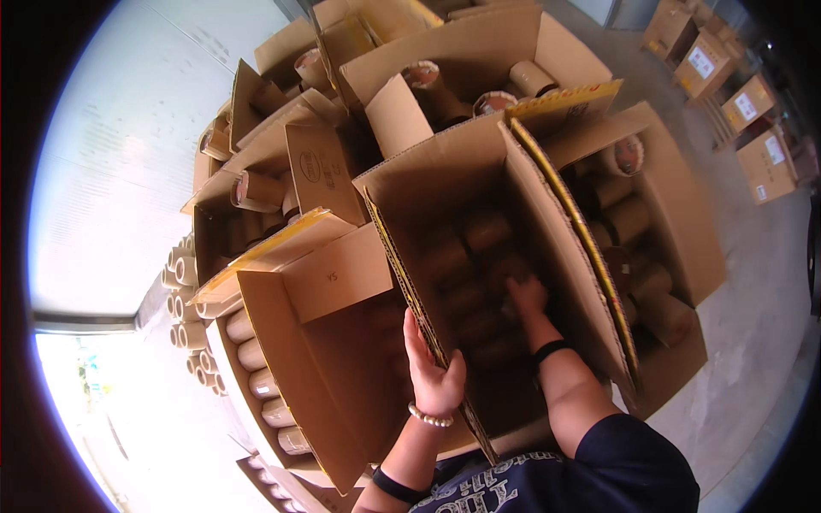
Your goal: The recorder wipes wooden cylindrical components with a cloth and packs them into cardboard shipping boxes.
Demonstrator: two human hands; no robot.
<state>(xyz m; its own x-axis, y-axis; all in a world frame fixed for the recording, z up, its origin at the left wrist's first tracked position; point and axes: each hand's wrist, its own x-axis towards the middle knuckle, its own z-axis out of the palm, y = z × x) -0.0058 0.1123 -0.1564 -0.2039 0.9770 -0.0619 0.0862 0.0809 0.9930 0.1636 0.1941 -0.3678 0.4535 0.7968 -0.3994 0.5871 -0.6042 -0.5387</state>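
Observation:
A deep open cardboard box [453,167] stands right in front of me, its flaps raised. Several brown cardboard tubes [479,321] lie side by side in its shaded inside. My left hand [438,376] is closed over the upright left flap [393,265], fingers on the outer side and thumb on the inner side. Deep in the box, my right hand [528,295] is among the tubes with its fingers curled. Shade and the hand itself hide what the fingers hold, if anything.
Open boxes of tubes surround this one: a right box [684,222], a far box [547,43] and a left box [214,205]. Loose tubes [184,272] are stacked near the left wall. Closed cartons [767,162] stand at the far right.

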